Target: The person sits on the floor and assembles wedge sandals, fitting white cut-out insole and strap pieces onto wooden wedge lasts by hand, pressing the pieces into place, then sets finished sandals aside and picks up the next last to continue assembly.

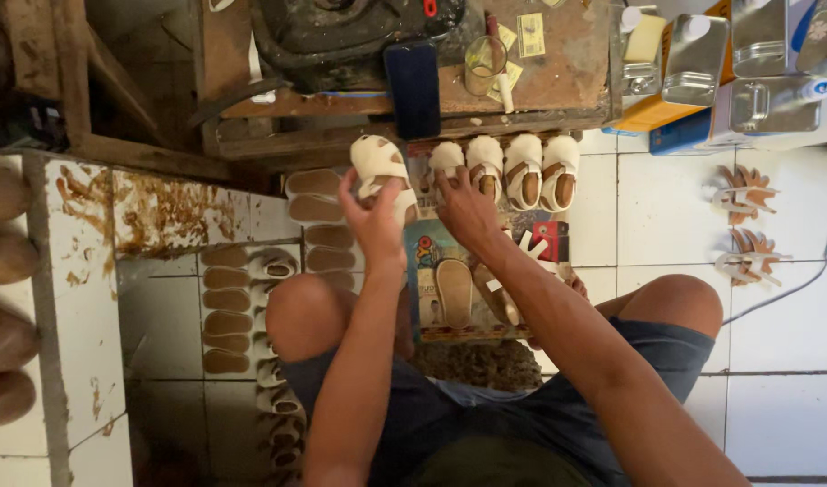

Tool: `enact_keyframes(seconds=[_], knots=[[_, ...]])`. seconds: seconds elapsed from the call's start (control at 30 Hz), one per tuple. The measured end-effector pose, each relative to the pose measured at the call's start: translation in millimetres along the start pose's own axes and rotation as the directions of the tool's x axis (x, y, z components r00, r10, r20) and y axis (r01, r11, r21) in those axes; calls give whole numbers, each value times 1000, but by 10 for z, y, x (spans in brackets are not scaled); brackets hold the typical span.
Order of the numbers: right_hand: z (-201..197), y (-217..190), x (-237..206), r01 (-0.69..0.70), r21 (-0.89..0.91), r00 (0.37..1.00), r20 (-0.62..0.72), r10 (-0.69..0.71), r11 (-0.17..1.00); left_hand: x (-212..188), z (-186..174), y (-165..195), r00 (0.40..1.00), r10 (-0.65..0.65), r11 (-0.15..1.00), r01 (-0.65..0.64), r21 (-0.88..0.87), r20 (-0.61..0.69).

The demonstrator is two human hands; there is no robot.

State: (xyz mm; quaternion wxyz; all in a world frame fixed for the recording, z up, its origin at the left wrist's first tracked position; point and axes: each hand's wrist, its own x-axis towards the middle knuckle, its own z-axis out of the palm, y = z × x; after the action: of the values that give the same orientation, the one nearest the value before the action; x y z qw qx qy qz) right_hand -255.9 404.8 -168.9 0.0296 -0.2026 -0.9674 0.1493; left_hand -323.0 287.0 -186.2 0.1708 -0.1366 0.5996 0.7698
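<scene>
Head view: I look straight down on my two bare arms, knees spread over a white tiled floor [666, 234].
Left hand: my left hand [373, 212] is closed around a cream sandal [377, 167], fingers wrapped over its strap end, toe pointing away from me.
Right hand: my right hand [463, 207] lies palm down, fingers spread, fingertips touching the nearest sandal of the row [508, 171]; it grips nothing that I can see.
Row: four small cream sandals with brown insoles stand side by side just beyond my right hand, against the edge of the bench [540, 90].
Held sandal: it sits just left of the row, lifted slightly, close to the first sandal but apart from it.
Board: a colourful printed board [431, 261] lies under my wrists, with a tan sole [453, 293] on it, near my right forearm.
Soles: stacks of tan soles [226, 307] line the floor left of my left arm, with more cream uppers beside them.
Bench: beyond both hands, it carries a dark phone [413, 86] and a glass [484, 63].
Cans: metal cans [698, 54] stand far right of my right hand.
Straps: two brown-and-white strap pieces [743, 194] lie on the tiles, well right of my right hand.
</scene>
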Motion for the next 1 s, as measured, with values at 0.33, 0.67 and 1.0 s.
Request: enact_keyframes(seconds=[0.33,0.67,1.0], knots=[[-289,432,-1442,-81,552,980,-106,167,830,273,241,-659,995,98,789,-62,611,-26],[-134,516,-2514,-327,107,937,164,308,939,-351,140,-663,856,437,459,-478,749,278],[-117,366,-2677,-258,123,952,199,231,958,-1859,-686,-1324,950,118,267,-310,913,288]])
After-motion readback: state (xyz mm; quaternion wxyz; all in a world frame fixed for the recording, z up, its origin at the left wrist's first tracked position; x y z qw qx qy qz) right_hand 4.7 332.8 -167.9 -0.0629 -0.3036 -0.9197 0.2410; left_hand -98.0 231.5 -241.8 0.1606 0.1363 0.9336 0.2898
